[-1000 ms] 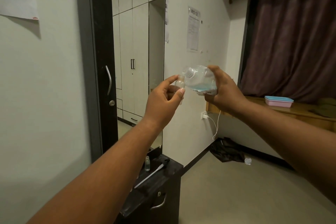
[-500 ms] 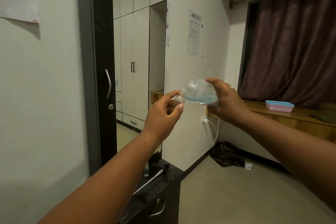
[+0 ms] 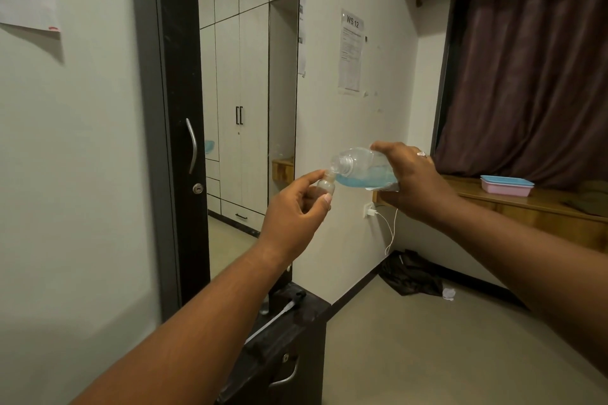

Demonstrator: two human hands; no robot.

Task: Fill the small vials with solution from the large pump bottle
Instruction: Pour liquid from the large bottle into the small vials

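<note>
Pouring is under way, I judge: the right hand (image 3: pixel 411 181) grips the tilted bottle (image 3: pixel 363 171), mouth at nine o'clock touching the vial (image 3: pixel 325 186) pinched by the left hand (image 3: pixel 296 214); next needs steady tilt.

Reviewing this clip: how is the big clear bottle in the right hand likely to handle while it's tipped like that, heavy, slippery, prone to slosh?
The bottle looks light for its size: blue liquid fills only its lower part. That liquid pools along the low side, so it probably sloshes toward the neck. The right hand wraps its far end, so the open mouth over the vial may wobble.
</note>
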